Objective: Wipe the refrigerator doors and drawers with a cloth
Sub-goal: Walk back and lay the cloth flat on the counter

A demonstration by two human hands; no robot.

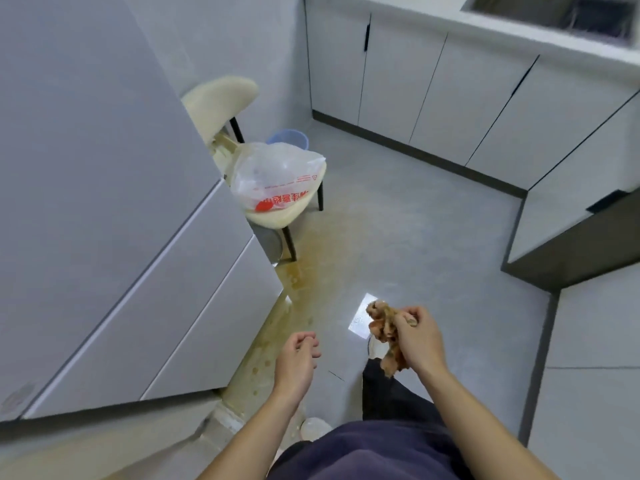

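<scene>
Far left, the grey refrigerator (pixel 104 202) with its lower drawers (pixel 194 306) pushed in, and just past its corner a cream chair (pixel 221 98) carrying a plastic bag (pixel 277 174) with red print. Lower centre, the left hand (pixel 296 362) out over the floor (pixel 433 254), fingers loosely curled, holding nothing. Further right, the right hand (pixel 419 337) bunched tight round a crumpled brownish cloth (pixel 382 323), up in the air and apart from the refrigerator, pale cabinets (pixel 433 91) beyond.
</scene>
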